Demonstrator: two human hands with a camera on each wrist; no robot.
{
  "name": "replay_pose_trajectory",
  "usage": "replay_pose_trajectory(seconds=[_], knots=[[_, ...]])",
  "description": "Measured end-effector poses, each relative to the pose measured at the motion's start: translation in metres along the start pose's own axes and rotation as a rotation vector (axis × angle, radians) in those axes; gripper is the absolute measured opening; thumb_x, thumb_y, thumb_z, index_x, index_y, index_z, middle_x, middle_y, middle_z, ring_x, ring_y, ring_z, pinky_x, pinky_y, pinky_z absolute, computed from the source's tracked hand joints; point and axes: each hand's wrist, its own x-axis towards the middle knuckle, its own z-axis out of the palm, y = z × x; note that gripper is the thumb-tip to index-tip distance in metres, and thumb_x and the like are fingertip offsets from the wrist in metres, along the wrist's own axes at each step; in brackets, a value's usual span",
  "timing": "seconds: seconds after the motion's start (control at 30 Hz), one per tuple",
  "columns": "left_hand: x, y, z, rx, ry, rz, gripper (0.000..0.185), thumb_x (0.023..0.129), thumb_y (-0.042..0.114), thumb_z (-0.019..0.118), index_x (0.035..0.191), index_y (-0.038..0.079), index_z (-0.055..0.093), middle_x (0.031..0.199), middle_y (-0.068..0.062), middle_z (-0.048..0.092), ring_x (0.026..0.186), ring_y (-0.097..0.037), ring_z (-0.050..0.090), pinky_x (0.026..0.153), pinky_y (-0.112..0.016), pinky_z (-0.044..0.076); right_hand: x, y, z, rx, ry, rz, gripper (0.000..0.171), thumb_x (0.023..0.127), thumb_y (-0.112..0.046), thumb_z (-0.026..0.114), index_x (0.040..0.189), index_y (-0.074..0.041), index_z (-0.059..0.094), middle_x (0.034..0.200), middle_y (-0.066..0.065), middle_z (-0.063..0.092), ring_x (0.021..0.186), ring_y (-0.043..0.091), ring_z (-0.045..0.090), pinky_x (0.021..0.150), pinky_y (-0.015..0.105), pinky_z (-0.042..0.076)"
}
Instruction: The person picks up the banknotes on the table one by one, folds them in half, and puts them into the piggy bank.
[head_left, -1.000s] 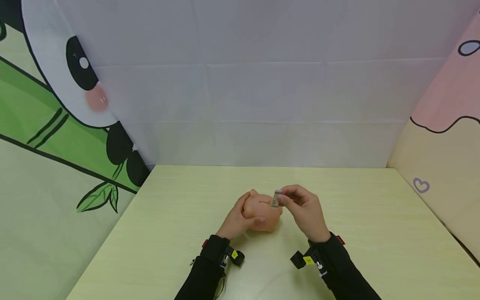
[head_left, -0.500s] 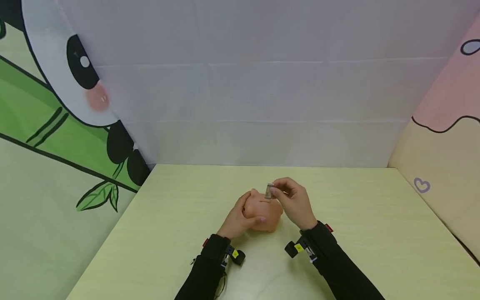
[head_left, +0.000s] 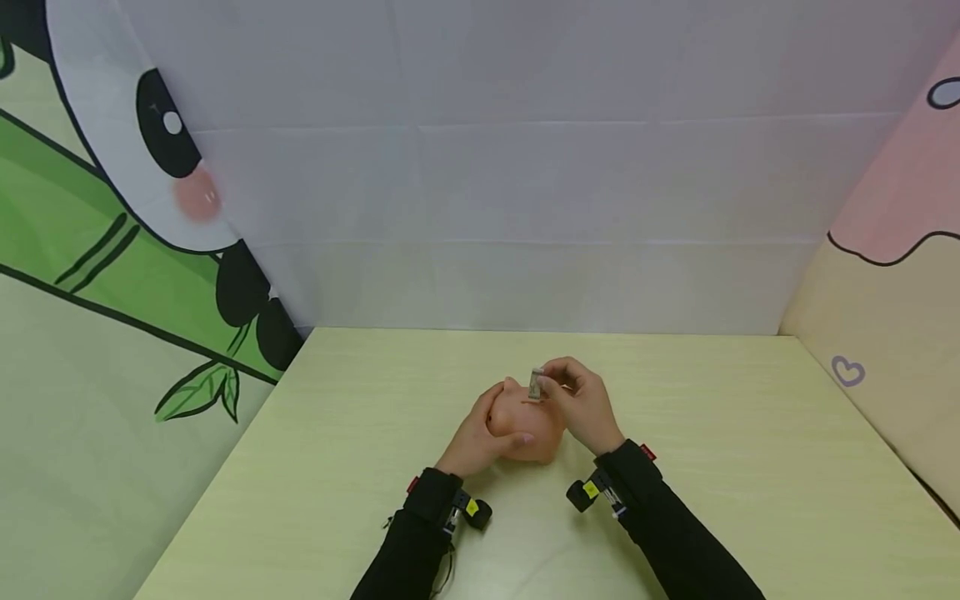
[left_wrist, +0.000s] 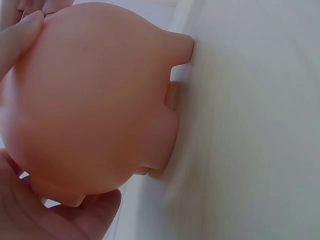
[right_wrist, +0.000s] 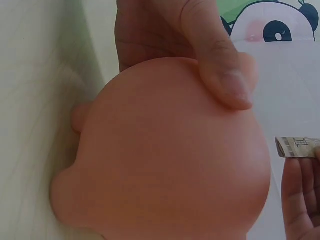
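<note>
A peach-coloured piggy bank stands on the table, its body filling much of both wrist views. My left hand grips it from the left, thumb over the near side and fingers round the far side. Between thumb and fingertips, my right hand pinches a small folded banknote above the piggy bank. In the head view the banknote's lower end lies over the coin slot; the right wrist view shows the banknote just off the body, and I cannot tell whether it touches the slot.
The pale wooden table extends around the piggy bank on all sides. A whitish cloth wall rises behind its back edge, with cartoon panels left and right. Each black sleeve carries a small wrist camera.
My right hand has moved left and slightly away from me, bringing the banknote over the slot; in the last half second it shifted only slightly. The left hand and piggy bank stay put.
</note>
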Motion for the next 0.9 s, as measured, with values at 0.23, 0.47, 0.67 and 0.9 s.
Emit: replay_pose_trajectory(seconds=[0.23,0.47,0.67,0.9], knots=[[0.004,-0.001,0.002,-0.004,0.003,-0.004,0.095,0.082,0.043,0.079,0.156,0.029,0.020,0.157,-0.002,0.032,0.138,-0.028,0.042,0.110,-0.053,0.039,0.003,0.009,-0.003,-0.019,-0.014,0.013,0.014,0.094,-0.008,0.065,0.105,0.000,0.067,0.103,0.019,0.068,0.091,0.014,0.063,0.080,0.015,0.053],[0.007,0.000,0.004,0.012,0.016,-0.004,0.096,0.081,0.044,0.079,0.156,0.029,0.020,0.158,-0.002,0.032,0.137,-0.028,0.043,0.109,-0.052,0.040,0.007,0.014,-0.005,-0.027,-0.027,0.004,0.014,0.095,-0.010,0.065,0.105,0.000,0.067,0.102,0.018,0.068,0.089,0.012,0.063,0.078,0.015,0.053],[0.010,0.000,0.005,0.001,0.020,0.006,0.095,0.083,0.041,0.078,0.156,0.028,0.020,0.159,-0.003,0.029,0.140,-0.029,0.040,0.110,-0.054,0.038,0.009,0.016,-0.006,-0.025,-0.036,-0.011,0.014,0.095,-0.010,0.065,0.105,0.000,0.067,0.100,0.018,0.067,0.089,0.016,0.064,0.076,0.016,0.053],[0.015,-0.001,0.006,0.000,0.033,0.009,0.093,0.083,0.039,0.078,0.156,0.026,0.021,0.159,-0.004,0.030,0.139,-0.030,0.040,0.109,-0.055,0.038,0.011,0.019,-0.008,-0.053,-0.038,0.004,0.014,0.094,-0.007,0.064,0.106,0.000,0.067,0.102,0.018,0.068,0.094,0.023,0.065,0.078,0.016,0.052]])
